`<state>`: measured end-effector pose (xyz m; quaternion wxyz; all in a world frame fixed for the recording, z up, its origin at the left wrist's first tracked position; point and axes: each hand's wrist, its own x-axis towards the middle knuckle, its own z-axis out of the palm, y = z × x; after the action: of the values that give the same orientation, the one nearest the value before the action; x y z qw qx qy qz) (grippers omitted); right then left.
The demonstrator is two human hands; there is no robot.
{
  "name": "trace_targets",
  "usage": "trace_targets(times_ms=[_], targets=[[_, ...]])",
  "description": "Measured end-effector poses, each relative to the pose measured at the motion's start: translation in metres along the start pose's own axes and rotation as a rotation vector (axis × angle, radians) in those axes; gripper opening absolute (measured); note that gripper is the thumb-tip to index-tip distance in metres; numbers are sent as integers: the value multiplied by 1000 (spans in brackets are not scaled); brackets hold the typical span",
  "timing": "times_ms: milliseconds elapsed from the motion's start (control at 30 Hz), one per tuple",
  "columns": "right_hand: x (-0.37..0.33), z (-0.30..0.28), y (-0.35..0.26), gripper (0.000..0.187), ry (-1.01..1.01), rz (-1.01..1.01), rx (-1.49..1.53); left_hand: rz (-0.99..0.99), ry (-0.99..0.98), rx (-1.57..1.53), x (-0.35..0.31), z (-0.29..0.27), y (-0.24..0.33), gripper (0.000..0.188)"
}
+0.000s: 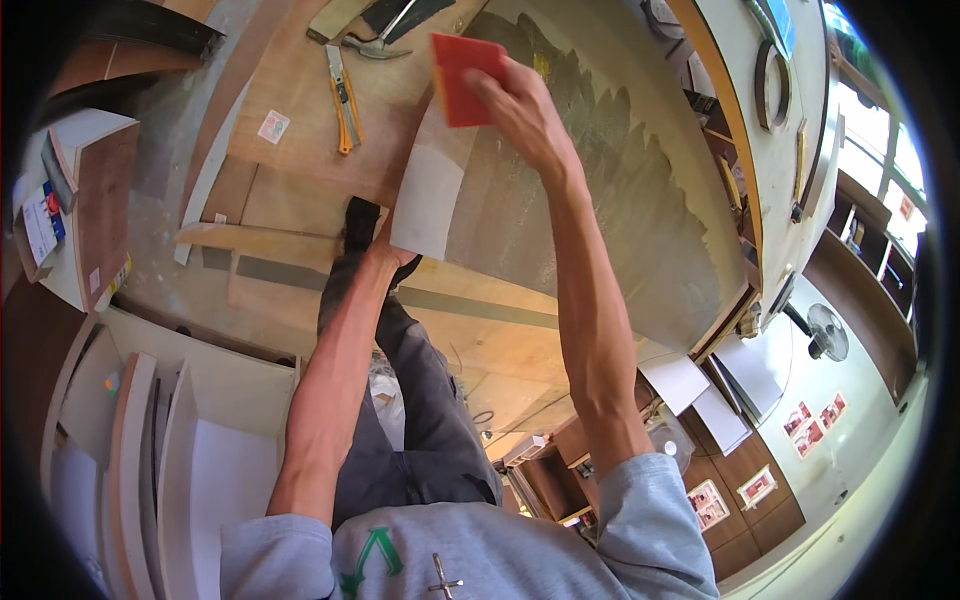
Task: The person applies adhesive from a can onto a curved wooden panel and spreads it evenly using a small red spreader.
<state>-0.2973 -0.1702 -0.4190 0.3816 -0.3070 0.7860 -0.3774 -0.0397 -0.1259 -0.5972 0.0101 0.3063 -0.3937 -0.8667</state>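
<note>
The room around me is a cluttered workshop: a fan [826, 332] stands on the right near dark shelves [866, 250], and open pale cabinets [232, 400] stand at my lower left. In front of me spreads a plywood surface [290, 190]; I cannot tell whether it is a low worktop or boards on the floor. A large board [560, 230] lies across it, slanting away to the right, with a streaky, darker coating whose scalloped edge stops short of the board's far right side.

My right hand [515, 100] grips a flat red square [462, 85] by its right edge, thumb across its face and fingers behind, which I think leaves the opposite edge free to meet the board. The square is blurred and appears raised above the board's top left part.

My left hand [387, 250] is at the board's near left corner, beside a plain pale grey strip [430, 205]. Its fingers are hidden, so I cannot tell whether they are curled or spread; probably it steadies the corner, clear of the coating.

A yellow cutter [345, 108] and a hammer [378, 46] lie to the left of the board, likely put there to stay within reach yet off the coated face.
</note>
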Motion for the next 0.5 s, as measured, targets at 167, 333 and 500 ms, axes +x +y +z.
trace_targets(times_ms=[167,333,500], targets=[[-96,43,65,37,21,-123,-502,-99,88,-482,-3,21,1,43],[-120,34,78,34,280,122,-313,-98,1,-373,-10,9,9,42],[-104,57,107,31,188,221,-423,-65,-57,-456,-6,3,3,41]])
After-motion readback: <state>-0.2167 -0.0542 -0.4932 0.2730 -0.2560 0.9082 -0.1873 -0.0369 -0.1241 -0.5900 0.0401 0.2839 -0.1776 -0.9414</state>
